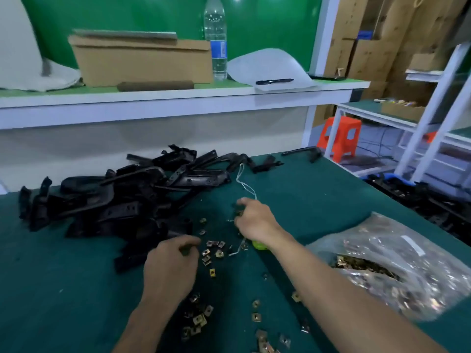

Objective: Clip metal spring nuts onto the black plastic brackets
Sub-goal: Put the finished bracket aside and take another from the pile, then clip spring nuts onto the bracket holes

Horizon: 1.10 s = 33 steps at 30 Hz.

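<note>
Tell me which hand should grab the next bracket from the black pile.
Left, probably. The left hand lies right at the near edge of the pile of black plastic brackets, while the right hand is farther off, beyond the loose spring nuts, by the white string.

We record a dark green table cover [76,289]. The brackets [122,200] heaped on it are plain black. The spring nuts [214,250] right of the brackets are brassy gold. Farther right of the brackets, the bag [420,240] is clear and glinting, its contents gold. Behind the brackets: a brown cardboard box [142,62], a clear bottle [215,26] with a blue label [218,49], a black pen [274,81], a bright green back panel [127,14]. An orange stool [341,138] shows behind and right.
</note>
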Each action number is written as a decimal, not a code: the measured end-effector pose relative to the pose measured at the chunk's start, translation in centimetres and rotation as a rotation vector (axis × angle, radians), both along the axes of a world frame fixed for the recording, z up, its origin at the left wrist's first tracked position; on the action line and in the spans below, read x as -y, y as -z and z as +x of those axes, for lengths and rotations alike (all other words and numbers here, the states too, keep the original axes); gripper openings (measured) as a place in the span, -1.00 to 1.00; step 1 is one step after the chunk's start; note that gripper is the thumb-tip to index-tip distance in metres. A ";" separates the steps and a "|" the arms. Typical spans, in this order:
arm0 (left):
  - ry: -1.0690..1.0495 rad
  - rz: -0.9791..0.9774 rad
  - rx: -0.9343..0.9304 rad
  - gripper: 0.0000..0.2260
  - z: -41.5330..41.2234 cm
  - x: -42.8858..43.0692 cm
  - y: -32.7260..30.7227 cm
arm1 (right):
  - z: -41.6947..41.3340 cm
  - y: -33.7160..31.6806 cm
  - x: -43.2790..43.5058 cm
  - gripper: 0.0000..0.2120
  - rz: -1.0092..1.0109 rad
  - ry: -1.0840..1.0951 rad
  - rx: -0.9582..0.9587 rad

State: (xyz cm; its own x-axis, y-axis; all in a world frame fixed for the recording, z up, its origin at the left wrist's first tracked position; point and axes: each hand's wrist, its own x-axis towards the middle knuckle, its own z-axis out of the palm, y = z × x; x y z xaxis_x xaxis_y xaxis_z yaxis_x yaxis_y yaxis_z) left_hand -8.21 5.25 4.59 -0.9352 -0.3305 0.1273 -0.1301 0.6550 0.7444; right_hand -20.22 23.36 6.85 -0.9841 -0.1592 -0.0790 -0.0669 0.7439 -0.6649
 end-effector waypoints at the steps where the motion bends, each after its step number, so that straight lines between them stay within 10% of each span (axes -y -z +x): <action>1: -0.016 -0.014 0.036 -0.80 0.5 0.6 0.3 | -0.8 0.0 1.0 -0.47 0.026 -0.021 0.003; 19: 0.120 0.055 0.061 -0.70 0.1 0.9 2.9 | -12.9 2.4 12.8 -0.15 0.405 -0.161 -0.100; 28: 0.040 0.090 -0.013 -0.52 -0.6 1.5 2.8 | -12.9 2.5 13.0 -0.47 0.705 -0.033 -0.497; 33: 0.000 0.053 -0.066 -0.62 -0.5 2.0 2.8 | -9.8 0.3 9.7 -0.60 0.539 0.173 -0.525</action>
State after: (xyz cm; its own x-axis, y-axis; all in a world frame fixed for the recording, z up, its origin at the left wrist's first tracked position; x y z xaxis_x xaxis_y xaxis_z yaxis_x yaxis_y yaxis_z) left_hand -8.73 3.27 1.77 -0.9254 -0.3382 0.1711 -0.0796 0.6148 0.7847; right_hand -30.00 13.71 6.52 -0.9215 -0.0718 0.3818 -0.1268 0.9846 -0.1207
